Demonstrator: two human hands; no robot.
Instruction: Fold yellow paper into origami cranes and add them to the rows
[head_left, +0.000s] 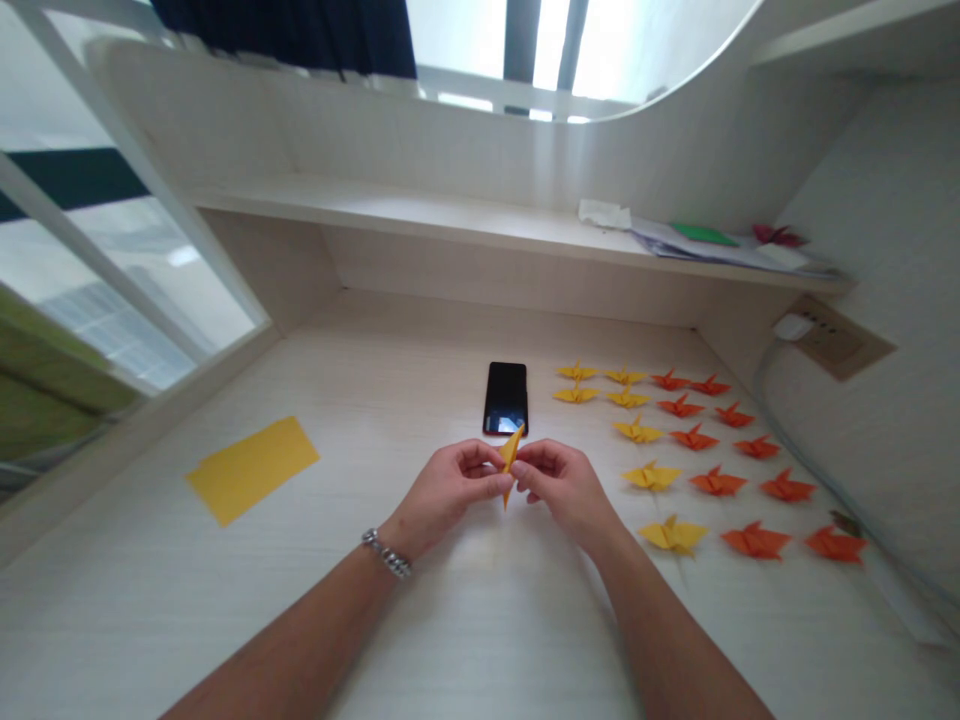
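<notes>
Between my two hands, a small piece of folded yellow paper point(511, 447) is held upright, narrow and pointed at top and bottom. My left hand point(457, 482) pinches it from the left between thumb and fingers; a chain bracelet circles that wrist. From the other side, my right hand point(559, 485) pinches it with closed fingers. Just beyond the fingertips lies a dark smartphone point(506, 395). To the right stand rows of finished paper cranes, yellow cranes point(651, 477) nearer my hand and orange cranes point(718, 482) farther right.
Yellow paper sheets point(255, 470) lie on the pale desk point(360, 640) at left. A raised shelf point(450, 215) runs along the back with papers point(675, 243) on it. A cable point(799, 450) drops from a wall socket point(844, 338) along the right edge.
</notes>
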